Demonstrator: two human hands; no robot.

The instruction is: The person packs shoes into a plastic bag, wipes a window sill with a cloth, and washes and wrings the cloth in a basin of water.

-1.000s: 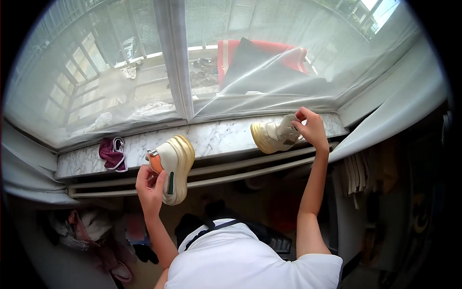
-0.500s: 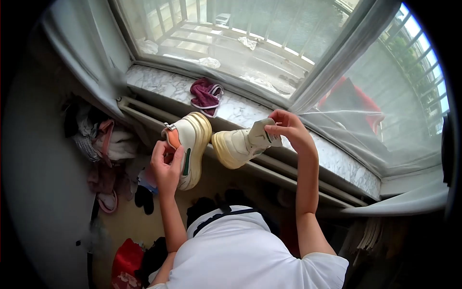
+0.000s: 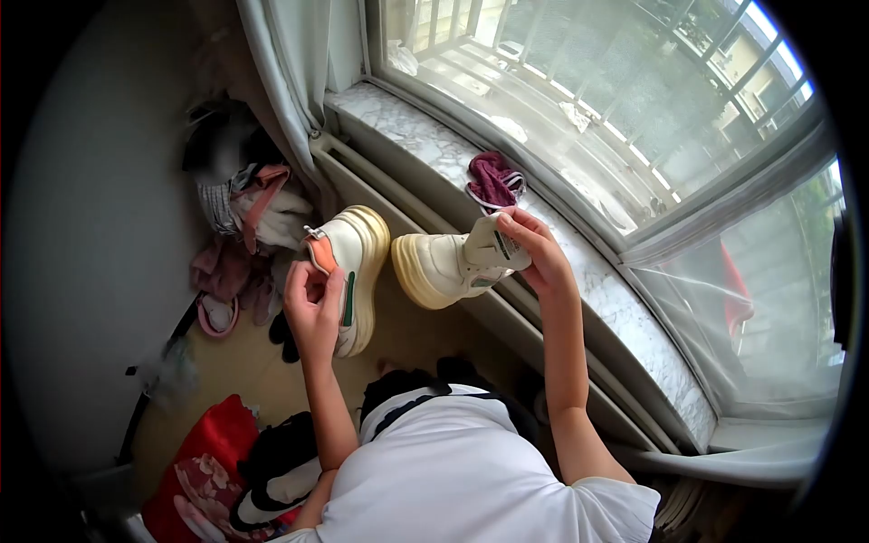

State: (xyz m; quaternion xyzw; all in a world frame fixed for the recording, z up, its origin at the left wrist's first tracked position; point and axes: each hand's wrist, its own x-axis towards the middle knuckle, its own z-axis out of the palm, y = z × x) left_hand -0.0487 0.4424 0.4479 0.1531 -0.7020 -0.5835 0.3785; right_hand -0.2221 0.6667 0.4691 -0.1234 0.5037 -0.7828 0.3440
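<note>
My left hand (image 3: 313, 303) pinches the edge of a white sneaker (image 3: 361, 262) with an orange lining, a green stripe and a thick yellowish sole. The sneaker is turned on its side, its sole facing right. A second white sneaker (image 3: 441, 262) hangs from my right hand (image 3: 536, 249), whose fingers are closed on its tongue; its yellowish sole points left. The two sneakers are close together in mid-air, with a narrow gap between them. Beyond my right hand, a crumpled maroon cloth (image 3: 493, 180) with white trim lies on the sill.
A marble windowsill (image 3: 407, 119) runs diagonally above a radiator (image 3: 380, 185). Clothes (image 3: 272, 213) hang in a bunch at the left by the curtain (image 3: 282, 72). On the floor at lower left are red fabric (image 3: 204, 452) and a black-and-white item (image 3: 276, 489).
My view has turned, so the window and sill sit further right and more of the floor shows. Both hands keep their hold; the right-hand sneaker has shifted slightly left.
</note>
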